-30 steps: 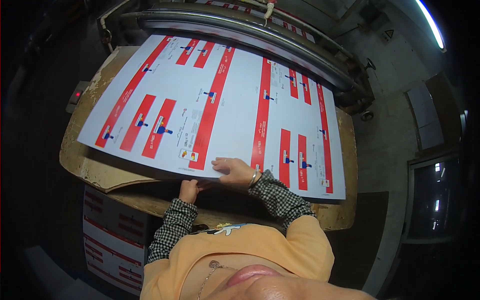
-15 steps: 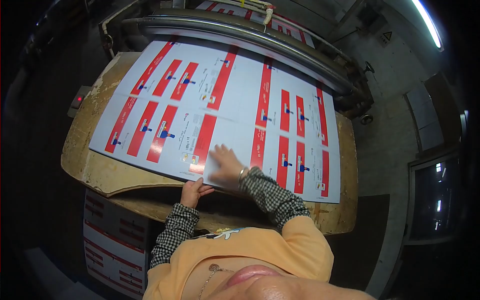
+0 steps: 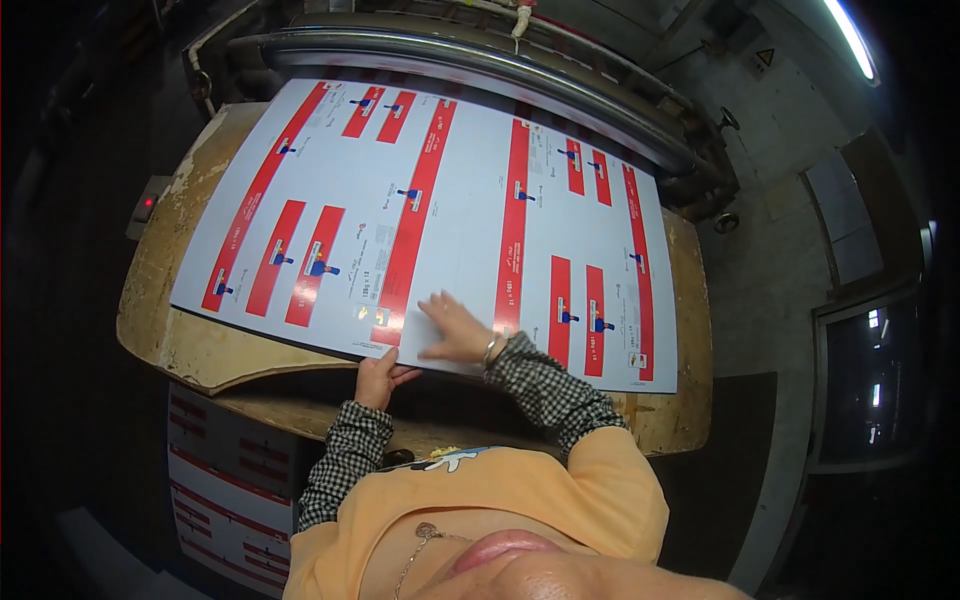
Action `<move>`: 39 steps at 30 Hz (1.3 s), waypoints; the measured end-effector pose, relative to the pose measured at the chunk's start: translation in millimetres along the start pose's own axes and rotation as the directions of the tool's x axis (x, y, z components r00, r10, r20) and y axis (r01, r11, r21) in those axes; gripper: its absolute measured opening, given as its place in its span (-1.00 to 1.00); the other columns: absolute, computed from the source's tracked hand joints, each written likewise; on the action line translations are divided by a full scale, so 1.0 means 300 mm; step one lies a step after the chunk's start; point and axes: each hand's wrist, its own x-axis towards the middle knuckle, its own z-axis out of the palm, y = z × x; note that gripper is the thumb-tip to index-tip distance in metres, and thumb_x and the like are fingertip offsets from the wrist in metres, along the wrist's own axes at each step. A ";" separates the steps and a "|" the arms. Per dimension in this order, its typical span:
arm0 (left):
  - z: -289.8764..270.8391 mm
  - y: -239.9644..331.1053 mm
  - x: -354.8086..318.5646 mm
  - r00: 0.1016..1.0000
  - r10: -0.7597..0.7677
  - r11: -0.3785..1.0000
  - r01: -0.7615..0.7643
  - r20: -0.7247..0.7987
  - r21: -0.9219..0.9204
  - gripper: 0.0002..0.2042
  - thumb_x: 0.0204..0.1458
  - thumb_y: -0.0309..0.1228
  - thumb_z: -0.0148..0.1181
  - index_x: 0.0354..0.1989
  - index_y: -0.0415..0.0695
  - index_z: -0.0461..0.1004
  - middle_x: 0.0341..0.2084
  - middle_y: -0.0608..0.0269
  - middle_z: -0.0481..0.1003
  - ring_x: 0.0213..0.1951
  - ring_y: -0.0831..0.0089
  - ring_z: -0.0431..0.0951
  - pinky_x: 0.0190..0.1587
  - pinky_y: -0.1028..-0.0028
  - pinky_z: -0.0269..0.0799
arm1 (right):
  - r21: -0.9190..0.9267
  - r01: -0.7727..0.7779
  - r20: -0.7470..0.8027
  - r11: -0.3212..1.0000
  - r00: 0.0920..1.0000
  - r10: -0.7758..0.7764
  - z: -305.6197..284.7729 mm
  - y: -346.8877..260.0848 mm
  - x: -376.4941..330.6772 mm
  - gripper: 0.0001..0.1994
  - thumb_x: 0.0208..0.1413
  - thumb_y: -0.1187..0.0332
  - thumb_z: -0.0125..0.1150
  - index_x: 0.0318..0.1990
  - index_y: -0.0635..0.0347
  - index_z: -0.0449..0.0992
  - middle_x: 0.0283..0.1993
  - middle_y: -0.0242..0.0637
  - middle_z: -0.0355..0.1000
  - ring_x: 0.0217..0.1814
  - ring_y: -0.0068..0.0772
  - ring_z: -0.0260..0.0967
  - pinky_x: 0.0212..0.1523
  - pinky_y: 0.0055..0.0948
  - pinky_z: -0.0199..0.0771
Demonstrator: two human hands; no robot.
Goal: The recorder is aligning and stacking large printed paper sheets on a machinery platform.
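Note:
A large white printed sheet point(image 3: 470, 240) with red bands and small blue figures lies on a worn wooden table point(image 3: 200, 350), its far end at a metal roller point(image 3: 480, 65). My left hand point(image 3: 377, 380) is at the sheet's near edge, thumb on top and the other fingers at or below the edge, pinching it. To its right, my right hand point(image 3: 455, 330) lies on the sheet close to the same edge, palm down with fingers spread. Whether several sheets are stacked under the top one cannot be seen clearly.
The roller machine spans the table's far side, with a small handwheel point(image 3: 726, 222) at its right end. At the left is a switch box point(image 3: 148, 207) with a red light. More printed sheets point(image 3: 225, 500) are below the table at the lower left.
The seam that crossed the middle of the printed surface is gone; the red bands now run on unbroken. Both hands stay near the same edge, the right hand still flat.

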 end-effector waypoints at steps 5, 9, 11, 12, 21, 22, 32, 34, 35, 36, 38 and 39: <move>-0.034 -0.013 0.010 0.994 0.003 0.999 -0.009 0.105 0.053 -0.70 0.04 -0.44 -0.05 -0.12 -0.41 0.24 -0.24 0.01 0.42 -0.22 0.28 0.49 -0.17 0.32 0.46 | -0.325 0.019 0.172 0.945 0.984 0.040 0.048 0.002 -0.047 -0.24 -0.37 0.17 0.35 0.07 0.25 0.19 0.18 0.17 -0.03 0.26 0.20 -0.18 0.18 -0.12 -0.01; -0.055 -0.024 0.018 0.975 -0.005 0.995 -0.017 0.220 0.096 -0.70 0.03 -0.43 -0.04 -0.13 -0.41 0.27 -0.23 0.00 0.41 -0.15 0.26 0.46 -0.09 0.31 0.41 | -0.142 0.055 0.275 0.988 0.961 -0.014 -0.036 0.022 -0.027 -0.53 -0.24 0.29 0.22 -0.10 0.30 0.34 -0.05 0.03 0.26 0.04 0.04 0.19 0.03 -0.25 0.22; -0.048 -0.019 0.009 0.985 0.011 0.998 -0.021 0.174 0.054 -0.69 0.04 -0.44 -0.08 -0.10 -0.41 0.25 -0.19 -0.01 0.39 -0.13 0.21 0.44 -0.06 0.25 0.38 | 0.058 -0.049 0.265 0.997 0.964 0.032 -0.132 -0.021 -0.005 -0.68 -0.17 0.35 0.13 -0.22 0.32 0.42 -0.25 -0.08 0.43 -0.16 -0.10 0.38 -0.12 -0.37 0.39; -0.040 -0.020 0.013 0.989 0.015 1.000 -0.016 0.148 0.005 -0.68 0.04 -0.44 -0.13 -0.08 -0.42 0.23 -0.15 -0.02 0.37 -0.10 0.17 0.42 -0.04 0.20 0.36 | 0.054 -0.049 0.268 0.997 0.963 0.033 -0.163 -0.042 -0.013 -0.68 -0.17 0.35 0.13 -0.22 0.32 0.42 -0.25 -0.08 0.43 -0.16 -0.10 0.38 -0.12 -0.37 0.39; -0.050 -0.034 0.019 0.992 0.031 0.999 -0.032 0.125 0.008 -0.69 0.03 -0.49 -0.23 -0.09 -0.45 0.20 -0.18 -0.08 0.38 -0.17 0.16 0.46 -0.13 0.23 0.44 | 0.167 0.080 0.025 0.983 0.996 -0.085 -0.027 0.016 -0.025 -0.73 -0.22 0.35 0.10 -0.34 0.34 0.45 -0.19 -0.03 0.38 -0.18 -0.06 0.35 -0.16 -0.37 0.36; -0.061 -0.035 0.015 0.992 0.031 0.999 -0.033 0.118 0.010 -0.69 0.03 -0.49 -0.23 -0.09 -0.45 0.20 -0.18 -0.08 0.38 -0.17 0.16 0.46 -0.13 0.23 0.44 | 0.137 0.113 -0.020 0.984 0.994 -0.111 -0.016 0.019 -0.020 -0.70 -0.23 0.33 0.12 -0.30 0.33 0.45 -0.17 -0.04 0.38 -0.15 -0.08 0.35 -0.14 -0.38 0.36; -0.048 -0.016 0.014 0.995 -0.008 1.000 0.008 0.104 -0.004 -0.66 0.08 -0.38 -0.12 -0.07 -0.41 0.19 -0.18 -0.01 0.38 -0.16 0.23 0.46 -0.15 0.30 0.45 | -0.007 -0.165 -0.066 0.986 0.984 0.164 0.068 0.121 0.114 -0.39 -0.30 0.19 0.29 -0.01 0.26 0.32 0.16 0.09 0.08 0.28 0.06 -0.14 0.23 -0.23 -0.06; -0.059 -0.022 0.017 0.990 -0.004 1.000 0.001 0.139 0.021 -0.68 0.05 -0.42 -0.08 -0.07 -0.40 0.22 -0.20 0.01 0.39 -0.16 0.25 0.45 -0.16 0.34 0.46 | -0.155 -0.053 0.021 0.986 0.998 0.057 0.085 -0.008 0.033 -0.34 -0.32 0.18 0.30 0.03 0.25 0.27 0.18 0.10 0.04 0.30 0.09 -0.19 0.23 -0.19 -0.09; -0.029 0.002 -0.001 0.991 -0.008 1.000 0.005 0.136 0.026 -0.68 0.00 -0.47 -0.02 -0.08 -0.39 0.24 -0.21 0.05 0.41 -0.16 0.28 0.45 -0.17 0.38 0.46 | -0.291 0.055 0.102 0.955 0.994 -0.026 0.084 -0.039 0.007 -0.28 -0.34 0.17 0.31 0.07 0.23 0.22 0.20 0.12 0.00 0.31 0.12 -0.24 0.24 -0.15 -0.12; -0.024 0.009 -0.005 0.991 -0.008 1.000 0.005 0.134 0.025 -0.68 0.00 -0.47 -0.02 -0.08 -0.39 0.24 -0.21 0.05 0.41 -0.16 0.28 0.45 -0.17 0.38 0.46 | -0.290 0.056 0.104 0.955 0.994 -0.027 0.081 -0.033 0.004 -0.28 -0.34 0.17 0.31 0.07 0.23 0.22 0.20 0.12 0.00 0.31 0.12 -0.24 0.24 -0.15 -0.12; -0.021 0.014 -0.011 0.981 0.021 0.993 -0.043 0.192 0.110 -0.67 -0.04 -0.48 0.02 -0.08 -0.37 0.26 -0.20 0.07 0.41 -0.16 0.30 0.45 -0.15 0.37 0.45 | -0.204 0.049 0.157 0.978 0.987 -0.017 0.055 -0.006 0.002 -0.28 -0.35 0.20 0.30 0.08 0.21 0.21 0.20 0.15 -0.01 0.30 0.16 -0.23 0.23 -0.11 -0.13; -0.030 0.013 -0.009 0.982 -0.010 0.993 -0.013 0.191 0.119 -0.67 -0.06 -0.49 0.04 -0.09 -0.36 0.29 -0.20 0.08 0.41 -0.16 0.32 0.45 -0.13 0.38 0.43 | -0.179 0.090 0.210 0.980 0.976 -0.051 0.016 -0.008 0.012 -0.39 -0.30 0.27 0.23 0.03 0.25 0.27 0.17 0.10 0.07 0.26 0.07 -0.08 0.21 -0.19 -0.05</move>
